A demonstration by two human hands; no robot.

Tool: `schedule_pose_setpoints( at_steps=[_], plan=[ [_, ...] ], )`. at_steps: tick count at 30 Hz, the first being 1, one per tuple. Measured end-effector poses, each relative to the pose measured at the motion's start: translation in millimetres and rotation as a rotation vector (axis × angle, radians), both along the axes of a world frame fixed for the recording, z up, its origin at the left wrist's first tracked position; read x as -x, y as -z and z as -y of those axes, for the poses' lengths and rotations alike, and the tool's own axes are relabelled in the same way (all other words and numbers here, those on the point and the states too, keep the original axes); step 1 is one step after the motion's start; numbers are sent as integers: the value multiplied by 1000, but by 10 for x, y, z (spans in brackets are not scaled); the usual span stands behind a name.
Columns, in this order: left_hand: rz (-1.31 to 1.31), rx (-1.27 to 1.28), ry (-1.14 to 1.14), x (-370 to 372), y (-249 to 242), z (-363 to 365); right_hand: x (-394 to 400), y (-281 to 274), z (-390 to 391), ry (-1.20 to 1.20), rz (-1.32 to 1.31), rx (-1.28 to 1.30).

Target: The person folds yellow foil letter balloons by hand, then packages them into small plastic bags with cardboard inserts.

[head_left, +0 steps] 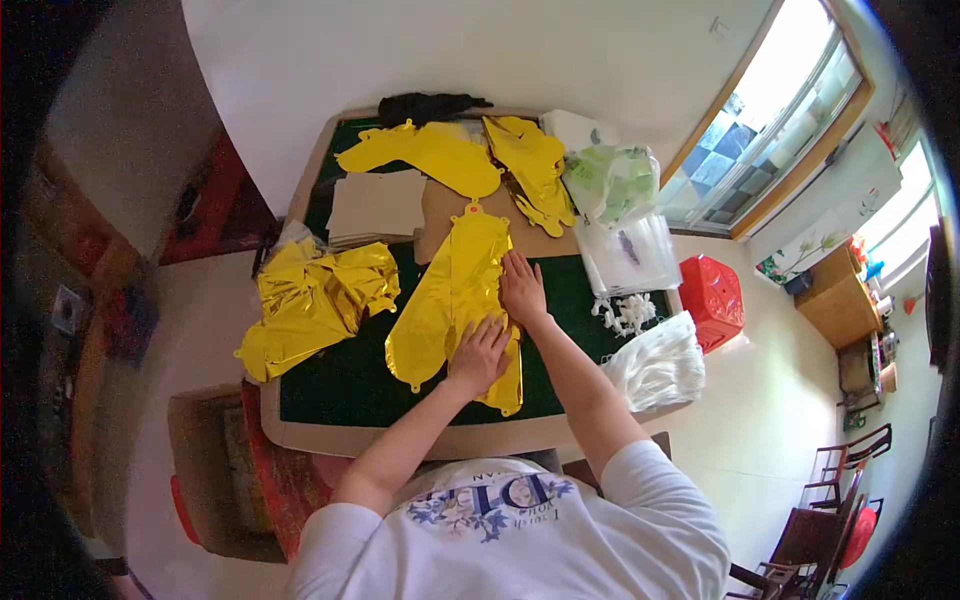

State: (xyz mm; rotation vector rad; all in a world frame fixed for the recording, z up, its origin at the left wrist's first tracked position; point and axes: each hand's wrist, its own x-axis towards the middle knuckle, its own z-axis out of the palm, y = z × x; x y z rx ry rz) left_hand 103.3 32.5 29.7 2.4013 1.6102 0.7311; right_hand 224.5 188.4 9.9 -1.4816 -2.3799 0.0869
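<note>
A folded gold foil sheet (pixel 450 290) with rounded ends lies on the dark green table top (pixel 350 385) in front of me. My left hand (pixel 479 356) rests flat on its lower right part, fingers stretched out. Farther up, my right hand (pixel 523 288) lies along the foil's right edge with its fingers extended. Neither hand grips anything. Crumpled gold foil (pixel 315 300) is at the left, and more flat gold foil pieces (pixel 430 155) (pixel 535 170) lie at the back.
Grey-brown card sheets (pixel 378 205) are stacked at the back left. Clear plastic bags (pixel 628 255), a green-printed bag (pixel 612 183), small white pieces (pixel 628 315) and a white strand bundle (pixel 657 365) line the right side. A red stool (pixel 712 303) stands beyond the table's right edge.
</note>
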Motion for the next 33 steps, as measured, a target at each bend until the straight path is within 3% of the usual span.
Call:
schedule_pose_setpoints(
  at_steps=[7,17,33],
  plan=[
    [-203,60,-18,88,97,65,-12,44,-37,-20,-2,-15],
    [-180,29,-45,111,76,7,-47,49,-76,-32,-149,13],
    [-183,2,8,-18,93,150,-19,42,-48,-14,-143,-38]
  ],
)
